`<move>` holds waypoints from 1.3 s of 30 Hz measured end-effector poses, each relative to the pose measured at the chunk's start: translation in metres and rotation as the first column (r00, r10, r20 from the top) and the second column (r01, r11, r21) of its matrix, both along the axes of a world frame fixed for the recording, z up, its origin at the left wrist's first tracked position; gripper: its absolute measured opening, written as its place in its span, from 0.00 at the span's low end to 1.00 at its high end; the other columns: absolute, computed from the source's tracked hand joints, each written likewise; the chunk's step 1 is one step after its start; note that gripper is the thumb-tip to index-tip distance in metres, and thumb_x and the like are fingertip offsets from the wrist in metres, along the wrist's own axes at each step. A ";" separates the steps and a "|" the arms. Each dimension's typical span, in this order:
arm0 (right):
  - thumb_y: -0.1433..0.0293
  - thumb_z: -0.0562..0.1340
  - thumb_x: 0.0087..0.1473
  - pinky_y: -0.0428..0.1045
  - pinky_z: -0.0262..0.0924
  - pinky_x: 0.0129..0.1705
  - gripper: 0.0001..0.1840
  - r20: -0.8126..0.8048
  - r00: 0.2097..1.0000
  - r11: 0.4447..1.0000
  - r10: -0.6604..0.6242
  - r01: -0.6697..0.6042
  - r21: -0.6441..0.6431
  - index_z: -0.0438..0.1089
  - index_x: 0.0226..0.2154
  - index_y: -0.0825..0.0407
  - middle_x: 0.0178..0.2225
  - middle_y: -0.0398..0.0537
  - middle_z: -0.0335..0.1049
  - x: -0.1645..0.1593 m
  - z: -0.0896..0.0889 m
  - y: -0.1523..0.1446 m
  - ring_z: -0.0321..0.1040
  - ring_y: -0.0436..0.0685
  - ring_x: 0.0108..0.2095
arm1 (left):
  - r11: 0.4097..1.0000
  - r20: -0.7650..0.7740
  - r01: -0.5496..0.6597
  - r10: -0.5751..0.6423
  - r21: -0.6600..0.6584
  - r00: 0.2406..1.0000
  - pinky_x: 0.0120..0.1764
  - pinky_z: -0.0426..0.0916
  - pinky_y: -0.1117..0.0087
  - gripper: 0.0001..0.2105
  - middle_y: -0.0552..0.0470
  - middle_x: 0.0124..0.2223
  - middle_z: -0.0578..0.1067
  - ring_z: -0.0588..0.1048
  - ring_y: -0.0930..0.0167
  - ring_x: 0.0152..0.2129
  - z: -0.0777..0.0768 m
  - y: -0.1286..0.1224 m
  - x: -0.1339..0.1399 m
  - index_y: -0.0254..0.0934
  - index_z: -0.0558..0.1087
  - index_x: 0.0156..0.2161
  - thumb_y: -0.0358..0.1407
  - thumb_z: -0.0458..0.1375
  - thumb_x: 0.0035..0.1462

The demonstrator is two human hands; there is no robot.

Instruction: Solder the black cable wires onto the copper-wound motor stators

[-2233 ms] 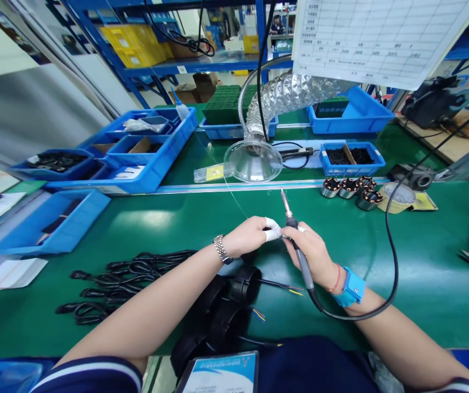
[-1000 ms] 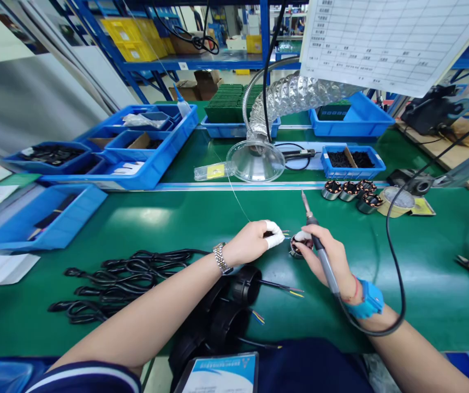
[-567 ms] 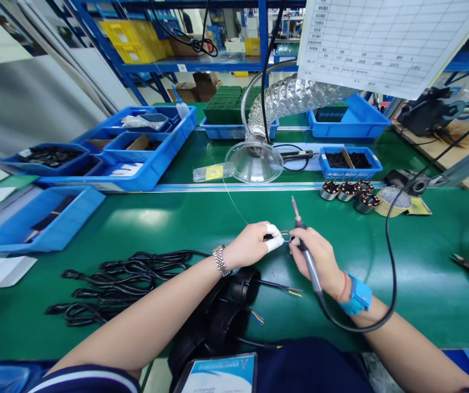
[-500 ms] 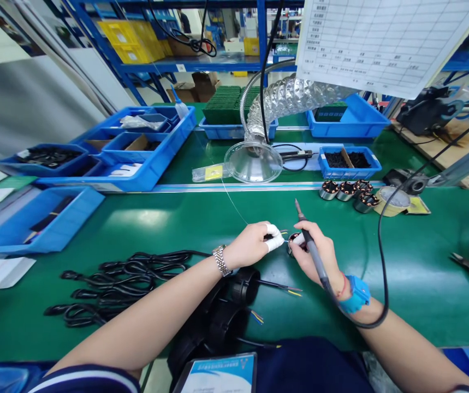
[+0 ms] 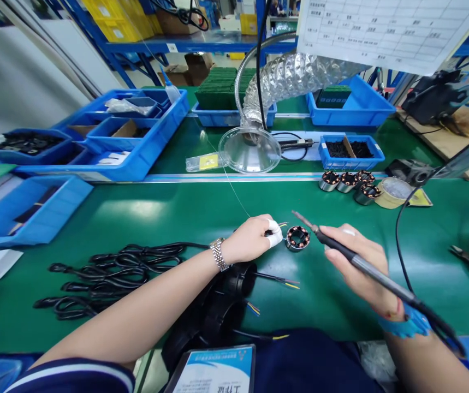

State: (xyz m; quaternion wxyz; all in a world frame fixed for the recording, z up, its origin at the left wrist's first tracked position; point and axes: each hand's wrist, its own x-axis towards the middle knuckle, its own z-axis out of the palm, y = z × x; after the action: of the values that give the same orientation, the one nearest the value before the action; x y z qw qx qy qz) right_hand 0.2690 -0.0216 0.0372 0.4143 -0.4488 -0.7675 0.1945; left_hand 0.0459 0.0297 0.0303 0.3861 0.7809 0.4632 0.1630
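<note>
My left hand [image 5: 254, 238], with white finger covers on its fingertips, is closed in a pinch. Coloured wire ends [image 5: 283, 224] poke out of it, and a thin line of solder wire [image 5: 234, 191] runs into it from behind. Just right of those fingertips a stator [image 5: 298, 238] with copper windings lies on the green mat. My right hand [image 5: 359, 265] is wrapped around a soldering iron [image 5: 352, 256], whose tip points up and left, above and close to the stator. Black round housings [image 5: 226, 316] with stripped cable ends lie below my left wrist.
Coiled black cables [image 5: 115, 273] lie at the left. A clear fume hood [image 5: 250, 150] on a foil duct hangs in the middle. Several stators [image 5: 346, 183] stand at the back right, near a small blue bin [image 5: 351, 154]. Pliers [image 5: 467, 259] lie at the right edge.
My right hand has let go of the stator and drawn back to the right, turning the soldering iron so its tip lies lower. My left hand keeps its pinch beside the stator.
</note>
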 end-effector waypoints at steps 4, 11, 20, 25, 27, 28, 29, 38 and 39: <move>0.69 0.58 0.51 0.50 0.57 0.29 0.09 -0.194 0.981 0.991 -0.013 -0.014 -0.136 0.72 0.34 0.49 0.26 0.46 0.69 0.007 -0.003 0.003 0.61 0.52 0.26 | 1.000 -0.010 0.007 -0.007 -0.018 1.000 0.34 0.61 0.71 0.06 0.52 0.31 0.68 0.67 0.72 0.28 0.002 0.004 0.001 0.34 0.69 0.24 0.31 0.52 0.49; 0.69 0.60 0.49 0.50 0.55 0.28 0.07 -0.301 0.954 0.970 -0.016 -0.058 -0.235 0.74 0.31 0.49 0.28 0.46 0.72 0.006 -0.011 0.007 0.60 0.52 0.26 | 0.999 -0.004 0.022 -0.022 -0.037 1.000 0.35 0.61 0.70 0.06 0.52 0.31 0.68 0.67 0.72 0.28 0.004 0.007 0.002 0.34 0.68 0.23 0.31 0.52 0.48; 0.71 0.60 0.50 0.49 0.54 0.28 0.07 -0.302 0.953 0.960 0.006 -0.089 -0.264 0.74 0.32 0.48 0.28 0.44 0.72 0.004 -0.012 0.008 0.58 0.50 0.25 | 0.999 0.002 0.026 -0.026 -0.037 1.000 0.34 0.60 0.71 0.05 0.53 0.31 0.67 0.66 0.73 0.28 0.001 0.007 0.001 0.34 0.68 0.24 0.30 0.52 0.49; 0.71 0.60 0.49 0.49 0.54 0.29 0.07 -0.300 0.954 0.960 0.001 -0.085 -0.267 0.73 0.32 0.48 0.28 0.44 0.72 0.002 -0.011 0.008 0.59 0.50 0.25 | 0.999 -0.006 0.031 -0.031 -0.033 0.999 0.34 0.61 0.71 0.06 0.53 0.31 0.67 0.66 0.73 0.27 0.003 0.007 0.002 0.34 0.68 0.24 0.30 0.52 0.49; 0.71 0.60 0.50 0.49 0.54 0.29 0.07 -0.290 0.957 0.959 0.001 -0.083 -0.271 0.74 0.32 0.48 0.27 0.44 0.72 0.001 -0.010 0.008 0.58 0.50 0.24 | 0.999 -0.008 0.035 -0.036 -0.031 0.999 0.34 0.61 0.71 0.06 0.53 0.31 0.67 0.66 0.73 0.27 0.003 0.007 0.002 0.34 0.68 0.24 0.30 0.52 0.49; 0.70 0.60 0.50 0.49 0.54 0.28 0.07 -0.289 0.957 0.958 0.001 -0.083 -0.273 0.74 0.31 0.48 0.27 0.44 0.72 0.001 -0.010 0.008 0.58 0.50 0.24 | 0.999 -0.009 0.037 -0.037 -0.029 0.999 0.34 0.61 0.71 0.06 0.53 0.31 0.67 0.66 0.73 0.27 0.002 0.007 0.002 0.33 0.68 0.24 0.30 0.52 0.49; 0.70 0.60 0.50 0.49 0.54 0.28 0.07 -0.290 0.957 0.958 -0.001 -0.083 -0.276 0.74 0.31 0.48 0.26 0.44 0.71 0.001 -0.009 0.008 0.58 0.50 0.24 | 0.999 -0.009 0.037 -0.037 -0.027 0.999 0.34 0.61 0.71 0.06 0.53 0.31 0.67 0.66 0.73 0.27 0.002 0.007 0.002 0.33 0.68 0.24 0.30 0.52 0.49; 0.71 0.60 0.49 0.49 0.53 0.28 0.07 -0.323 0.946 0.948 -0.002 -0.101 -0.303 0.74 0.32 0.47 0.28 0.43 0.71 0.002 -0.010 0.008 0.57 0.50 0.25 | 0.999 -0.022 0.036 -0.036 -0.010 0.999 0.33 0.61 0.72 0.06 0.53 0.31 0.67 0.66 0.74 0.27 0.000 0.006 0.001 0.33 0.68 0.25 0.30 0.52 0.50; 0.72 0.60 0.50 0.49 0.52 0.28 0.08 -0.329 0.944 0.946 0.003 -0.109 -0.304 0.73 0.32 0.47 0.28 0.43 0.71 0.002 -0.010 0.008 0.57 0.50 0.25 | 0.999 -0.023 0.036 -0.036 -0.009 0.999 0.33 0.61 0.72 0.05 0.53 0.31 0.67 0.66 0.74 0.27 0.001 0.006 0.001 0.33 0.68 0.25 0.30 0.52 0.50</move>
State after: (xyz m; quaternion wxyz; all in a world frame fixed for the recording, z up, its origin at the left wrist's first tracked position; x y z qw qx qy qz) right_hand 0.2708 -0.0132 0.0268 0.4511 -0.4492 -0.6601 0.3987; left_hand 0.0469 0.0356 0.0309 0.3868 0.7892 0.4544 0.1450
